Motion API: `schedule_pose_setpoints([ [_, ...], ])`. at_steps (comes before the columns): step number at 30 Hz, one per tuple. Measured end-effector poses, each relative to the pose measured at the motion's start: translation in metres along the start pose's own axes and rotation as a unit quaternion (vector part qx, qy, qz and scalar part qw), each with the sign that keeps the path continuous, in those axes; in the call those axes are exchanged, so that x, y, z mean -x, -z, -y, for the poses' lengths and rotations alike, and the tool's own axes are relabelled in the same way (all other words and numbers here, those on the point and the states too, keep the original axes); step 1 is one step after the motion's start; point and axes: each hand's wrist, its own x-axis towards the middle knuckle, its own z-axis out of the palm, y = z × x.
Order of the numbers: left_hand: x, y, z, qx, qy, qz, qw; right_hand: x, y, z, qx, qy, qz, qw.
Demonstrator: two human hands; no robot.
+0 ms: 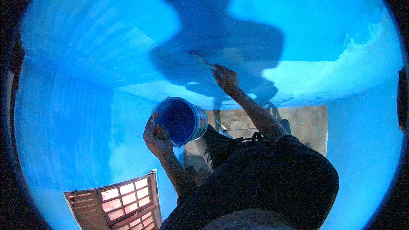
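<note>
My left hand (156,139) is closed on the rim side of a paint bucket (202,121), its thumb over the edge. The bucket is tilted, and its inside looks dark blue; how much paint it holds cannot be made out. Farther forward, my right hand (226,79) is wrapped round a paintbrush (204,61). The brush points up and left, its tip at or very near the blue wall (306,30). A large shadow of my body and arms falls across the wall there and partly hides the bristles.
Paler blue patches run along the wall's lower part (306,79). A barred window (128,198) sits in the left wall. Below me is a stained brownish floor (309,121). Thin dark metal bars (272,111) stand near my legs.
</note>
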Motion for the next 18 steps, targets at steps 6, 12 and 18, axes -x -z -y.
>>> schedule_pose_setpoints([
  [6,-0.023,0.018,-0.025,0.268,0.215,-0.007,0.939,0.013,0.109,-0.027,0.099,-0.060,-0.095,0.989],
  [12,-0.028,0.030,-0.016,0.222,0.159,-0.001,0.962,0.030,0.183,0.022,0.232,-0.204,-0.019,0.951],
  [18,-0.017,0.027,0.003,0.264,0.193,-0.013,0.945,0.036,0.080,0.032,0.014,-0.083,0.009,0.996],
])
